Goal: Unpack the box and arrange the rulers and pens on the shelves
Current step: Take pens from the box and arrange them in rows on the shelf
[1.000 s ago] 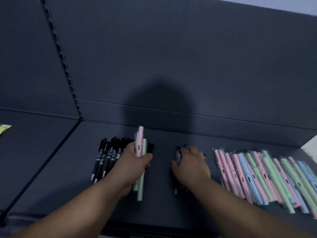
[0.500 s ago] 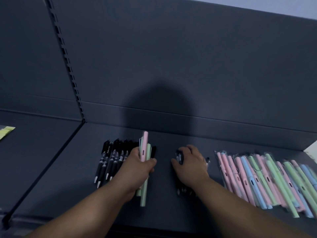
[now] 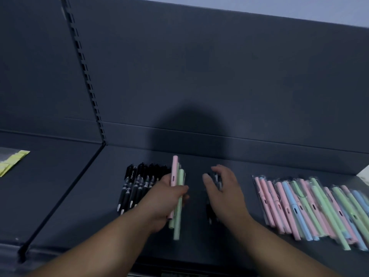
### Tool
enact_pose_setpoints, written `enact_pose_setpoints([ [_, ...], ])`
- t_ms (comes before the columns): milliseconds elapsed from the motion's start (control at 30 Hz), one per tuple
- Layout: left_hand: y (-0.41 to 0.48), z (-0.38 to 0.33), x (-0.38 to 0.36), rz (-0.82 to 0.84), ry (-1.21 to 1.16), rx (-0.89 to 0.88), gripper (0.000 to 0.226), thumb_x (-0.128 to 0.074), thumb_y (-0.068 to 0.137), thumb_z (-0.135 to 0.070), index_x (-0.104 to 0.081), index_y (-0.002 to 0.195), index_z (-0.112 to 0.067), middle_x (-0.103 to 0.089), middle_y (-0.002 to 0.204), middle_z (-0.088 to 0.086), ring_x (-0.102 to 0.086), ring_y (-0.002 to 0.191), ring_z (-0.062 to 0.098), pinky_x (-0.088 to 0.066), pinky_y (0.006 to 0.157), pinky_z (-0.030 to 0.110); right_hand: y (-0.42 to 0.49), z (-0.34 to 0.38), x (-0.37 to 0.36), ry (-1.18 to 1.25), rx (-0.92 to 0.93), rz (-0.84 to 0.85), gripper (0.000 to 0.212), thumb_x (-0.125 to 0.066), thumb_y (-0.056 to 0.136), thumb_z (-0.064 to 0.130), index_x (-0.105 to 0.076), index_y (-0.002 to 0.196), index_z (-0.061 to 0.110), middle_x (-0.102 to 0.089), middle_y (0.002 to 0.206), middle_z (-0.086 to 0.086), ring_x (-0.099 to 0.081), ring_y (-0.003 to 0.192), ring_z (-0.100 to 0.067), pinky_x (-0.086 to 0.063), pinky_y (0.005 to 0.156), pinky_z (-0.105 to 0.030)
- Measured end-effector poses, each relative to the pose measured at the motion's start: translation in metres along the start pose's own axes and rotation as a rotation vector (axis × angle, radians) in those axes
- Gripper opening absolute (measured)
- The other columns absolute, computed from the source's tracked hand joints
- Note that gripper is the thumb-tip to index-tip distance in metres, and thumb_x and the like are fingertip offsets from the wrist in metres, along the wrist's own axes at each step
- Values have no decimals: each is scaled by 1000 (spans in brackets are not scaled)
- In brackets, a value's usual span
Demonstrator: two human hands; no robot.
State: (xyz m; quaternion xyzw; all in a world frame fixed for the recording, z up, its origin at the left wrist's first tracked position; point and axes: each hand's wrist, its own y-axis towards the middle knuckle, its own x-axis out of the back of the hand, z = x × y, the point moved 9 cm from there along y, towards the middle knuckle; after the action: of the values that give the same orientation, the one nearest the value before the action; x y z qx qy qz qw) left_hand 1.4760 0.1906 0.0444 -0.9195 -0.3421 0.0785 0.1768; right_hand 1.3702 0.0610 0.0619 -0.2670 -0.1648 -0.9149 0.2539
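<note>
My left hand [image 3: 166,198] grips a small bunch of pastel pens [image 3: 178,196], one pink and two green, held upright over the dark shelf [image 3: 99,206]. Just left of it lies a row of black pens [image 3: 137,184] with their tips toward me. My right hand [image 3: 223,191] hovers with spread, relaxed fingers over a few black pens [image 3: 216,179] in the middle of the shelf, mostly hiding them. To the right lies a spread of wrapped pastel pens [image 3: 311,208] in pink, blue and green.
A slotted upright post [image 3: 87,80] divides this shelf bay from the one on the left, where a yellow-green packet [image 3: 11,162] lies. The dark back panel [image 3: 219,76] rises behind. A pale object [image 3: 364,173] shows at the far right edge.
My right hand has lifted off the middle black pens and its fingers have opened. My left hand still holds the pastel pens, almost unmoved.
</note>
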Motion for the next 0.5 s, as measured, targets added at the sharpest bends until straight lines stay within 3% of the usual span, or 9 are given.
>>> enact_pose_setpoints([
  [67, -1, -11, -10, 19, 195, -98, 29, -55, 89, -9, -52, 114, -22, -66, 94, 3, -62, 83, 16, -53, 73, 30, -20, 10, -28, 459, -288, 233, 35, -55, 95, 44, -63, 120, 21, -65, 122, 3, -58, 117, -15, -41, 105, -32],
  [133, -5, -16, -24, 84, 278, -125, 34, -57, 84, -9, -52, 114, -25, -69, 98, 0, -65, 91, 15, -56, 79, 33, -43, 21, -63, 878, -599, 514, 48, -46, 94, 57, -68, 116, 20, -72, 113, -5, -65, 109, -23, -49, 98, -45],
  [200, -6, -16, -31, 125, 290, -106, 33, -60, 84, -13, -51, 113, -28, -68, 100, -3, -66, 94, 13, -55, 84, 34, -47, 18, -72, 1075, -761, 591, 63, -43, 91, 65, -66, 121, 15, -71, 114, -14, -66, 109, -28, -51, 93, -45],
  [300, -8, -17, -28, 133, 226, -89, 31, -53, 92, -6, -43, 106, -32, -62, 96, -13, -61, 90, 3, -50, 72, 17, -38, 3, -66, 1123, -804, 582, 63, -44, 94, 57, -63, 126, 6, -67, 121, -18, -65, 109, -31, -52, 88, -42],
  [367, -7, -16, -21, 95, 280, -116, 38, -53, 93, -3, -45, 120, -28, -57, 97, -17, -56, 84, -4, -46, 62, 7, -38, -5, -64, 1069, -793, 575, 48, -47, 99, 39, -61, 127, 3, -66, 121, -19, -66, 109, -32, -54, 84, -42],
  [433, -7, -17, -17, 58, 404, -158, 51, -59, 91, -5, -43, 137, -18, -56, 109, -12, -52, 81, -7, -43, 57, 1, -38, -9, -64, 995, -754, 576, 34, -50, 99, 19, -59, 126, 2, -67, 118, -21, -66, 107, -34, -55, 83, -44],
  [500, -5, -18, -16, 30, 483, -208, 58, -65, 87, -7, -42, 140, -12, -58, 114, -6, -53, 83, -4, -42, 57, -1, -35, -12, -63, 944, -702, 558, 27, -53, 96, 6, -60, 121, 2, -68, 115, -24, -66, 106, -38, -55, 87, -49],
])
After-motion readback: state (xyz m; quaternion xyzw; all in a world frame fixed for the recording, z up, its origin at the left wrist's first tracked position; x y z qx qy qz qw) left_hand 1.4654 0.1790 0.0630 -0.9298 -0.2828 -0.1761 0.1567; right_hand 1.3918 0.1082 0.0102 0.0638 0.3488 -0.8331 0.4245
